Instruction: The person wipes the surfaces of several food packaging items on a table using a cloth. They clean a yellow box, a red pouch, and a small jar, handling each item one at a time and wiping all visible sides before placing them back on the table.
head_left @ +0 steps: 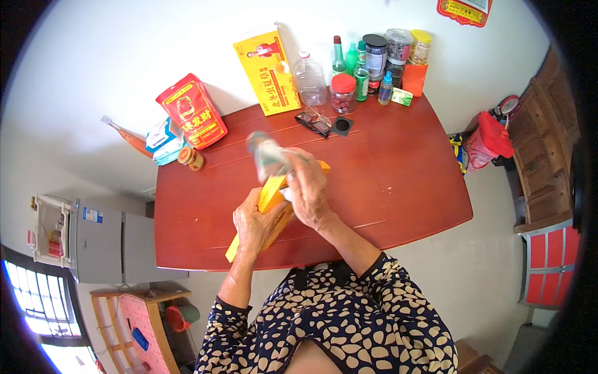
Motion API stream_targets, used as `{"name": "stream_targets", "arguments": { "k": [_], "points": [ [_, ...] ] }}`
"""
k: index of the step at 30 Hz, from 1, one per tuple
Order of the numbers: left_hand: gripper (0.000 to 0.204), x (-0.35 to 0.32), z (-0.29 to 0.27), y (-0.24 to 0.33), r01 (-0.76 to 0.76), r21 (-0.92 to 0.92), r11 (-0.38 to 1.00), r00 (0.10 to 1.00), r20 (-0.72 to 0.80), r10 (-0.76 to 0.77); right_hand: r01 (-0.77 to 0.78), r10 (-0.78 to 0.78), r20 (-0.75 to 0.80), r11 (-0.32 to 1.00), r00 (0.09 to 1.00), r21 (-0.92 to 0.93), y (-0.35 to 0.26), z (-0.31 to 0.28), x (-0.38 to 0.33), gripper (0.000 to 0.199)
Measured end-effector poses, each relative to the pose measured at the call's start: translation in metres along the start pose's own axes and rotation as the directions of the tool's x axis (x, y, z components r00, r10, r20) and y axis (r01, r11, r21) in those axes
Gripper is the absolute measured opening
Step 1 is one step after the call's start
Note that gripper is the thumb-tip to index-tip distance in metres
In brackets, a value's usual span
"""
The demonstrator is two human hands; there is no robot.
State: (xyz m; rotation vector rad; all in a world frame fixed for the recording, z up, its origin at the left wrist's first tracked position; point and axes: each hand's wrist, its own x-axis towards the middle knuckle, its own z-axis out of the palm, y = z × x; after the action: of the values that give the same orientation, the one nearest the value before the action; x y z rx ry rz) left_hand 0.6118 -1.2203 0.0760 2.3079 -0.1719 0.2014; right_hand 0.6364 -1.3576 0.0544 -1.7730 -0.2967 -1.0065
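Head view: patterned sleeves (349, 311) lead up to both hands over the red table (405, 181). Left hand (254, 223) has its fingers wrapped around a long yellow box (269, 198), tilted, its lower end near the table's front edge. Right hand (306, 187) is clamped on a motion-blurred clear bottle (266, 154), which sits just above the box's upper end, protruding past the fingers (298, 163).

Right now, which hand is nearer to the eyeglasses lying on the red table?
Right. The right hand, gripping a blurred bottle, is just below the eyeglasses. The left hand, holding the yellow box, sits lower and further left, farther from them.
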Motion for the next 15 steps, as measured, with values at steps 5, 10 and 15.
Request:
{"name": "stream_targets", "arguments": {
  "k": [5,10,15],
  "points": [
    [0.037,-0.014,-0.013,-0.022,0.017,-0.13,0.991,0.998,-0.058,-0.025,0.243,-0.245,0.116,0.97,0.963,0.032,-0.032,0.006,0.012,0.046],
    [0.036,-0.022,-0.024,-0.045,0.002,-0.272,0.962,0.997,-0.08,-0.025,0.103,-0.104,0.049,0.994,0.993,0.024,-0.028,0.014,0.001,0.024],
    [0.037,-0.024,-0.036,-0.067,-0.014,-0.227,0.974,0.996,-0.092,-0.007,-0.23,0.225,0.086,0.972,0.97,0.054,0.008,0.021,-0.028,0.032]
  ]
}}
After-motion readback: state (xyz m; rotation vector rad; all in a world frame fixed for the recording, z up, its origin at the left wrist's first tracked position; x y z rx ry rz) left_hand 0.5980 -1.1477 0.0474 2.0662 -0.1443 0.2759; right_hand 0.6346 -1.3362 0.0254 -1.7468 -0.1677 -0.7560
